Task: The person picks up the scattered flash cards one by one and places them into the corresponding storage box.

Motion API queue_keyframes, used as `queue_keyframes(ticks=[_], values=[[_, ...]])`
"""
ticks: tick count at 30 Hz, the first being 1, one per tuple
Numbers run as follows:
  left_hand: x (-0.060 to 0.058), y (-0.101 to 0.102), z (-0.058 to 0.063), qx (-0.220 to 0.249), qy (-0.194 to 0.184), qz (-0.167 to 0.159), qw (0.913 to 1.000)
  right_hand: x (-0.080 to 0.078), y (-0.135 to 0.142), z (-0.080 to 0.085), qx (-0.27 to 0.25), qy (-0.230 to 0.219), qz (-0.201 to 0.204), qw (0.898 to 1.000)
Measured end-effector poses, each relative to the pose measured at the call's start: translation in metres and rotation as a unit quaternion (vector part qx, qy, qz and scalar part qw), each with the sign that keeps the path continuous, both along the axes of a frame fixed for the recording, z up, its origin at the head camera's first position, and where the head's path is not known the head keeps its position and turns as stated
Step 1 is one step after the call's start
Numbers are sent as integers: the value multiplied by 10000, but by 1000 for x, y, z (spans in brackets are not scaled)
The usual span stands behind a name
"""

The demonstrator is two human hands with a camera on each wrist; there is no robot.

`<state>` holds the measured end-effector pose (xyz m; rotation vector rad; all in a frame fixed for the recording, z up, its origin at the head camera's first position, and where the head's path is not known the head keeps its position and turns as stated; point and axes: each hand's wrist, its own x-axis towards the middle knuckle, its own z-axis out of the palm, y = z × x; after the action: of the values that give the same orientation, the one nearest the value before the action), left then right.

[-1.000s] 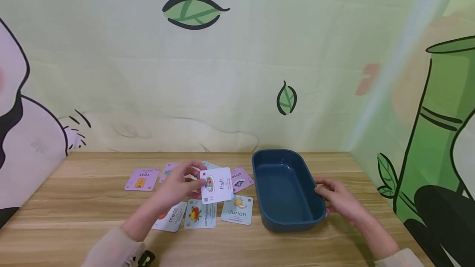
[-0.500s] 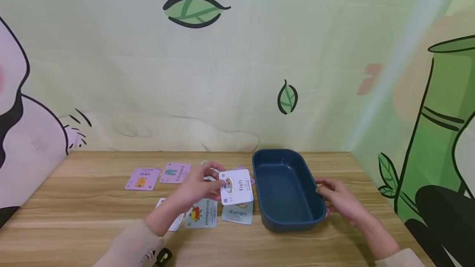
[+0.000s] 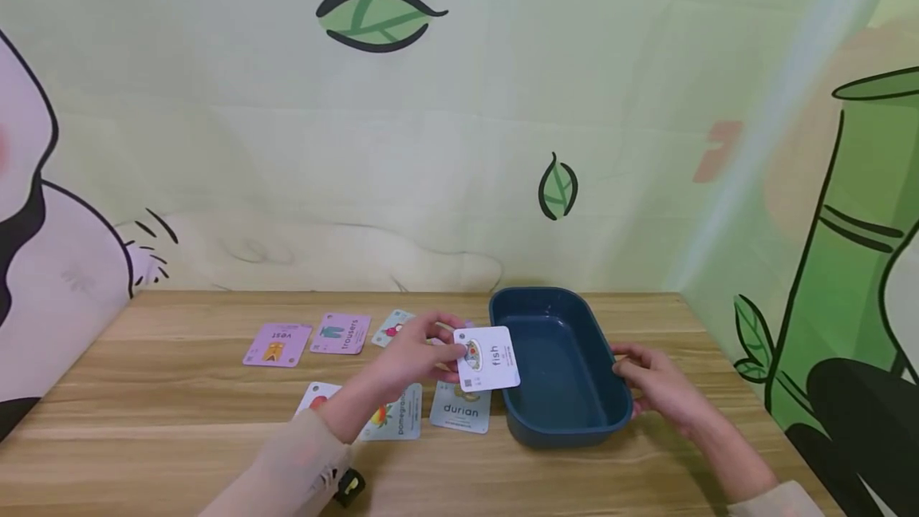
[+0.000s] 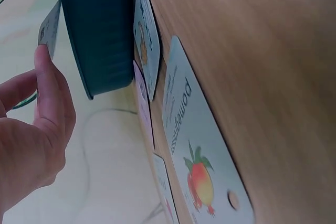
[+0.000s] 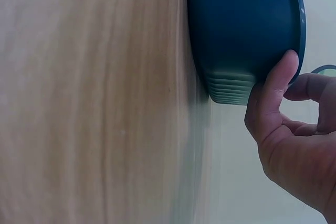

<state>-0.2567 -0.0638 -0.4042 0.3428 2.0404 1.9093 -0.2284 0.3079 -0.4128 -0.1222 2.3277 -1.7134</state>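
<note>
Fish card (image 3: 488, 358) has moved right, pinched in the left grip (image 3: 422, 351), bin (image 3: 563, 439) just ahead (right grip (image 3: 655, 389) pinching its rim).

Bin (image 3: 563, 439) on table (image 3: 445, 477), cards (image 3: 460, 413) left of it, vest card (image 3: 277, 345) leftmost

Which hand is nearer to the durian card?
Left. The left hand, pinching the fish card, is in the air close to the durian card; the right hand grips the blue bin's opposite side.
</note>
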Motion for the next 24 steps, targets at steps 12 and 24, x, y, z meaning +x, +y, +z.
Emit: queue_keyframes(ticks=[12, 24], values=[[-6, 22, 4, -78, 55, -226, 9997, -1, 1, -1, -19, -3, 26, 10000], [-6, 43, 3, -423, 51, -199, 9989, -2, 2, -3, 12, 6, 27, 10000]])
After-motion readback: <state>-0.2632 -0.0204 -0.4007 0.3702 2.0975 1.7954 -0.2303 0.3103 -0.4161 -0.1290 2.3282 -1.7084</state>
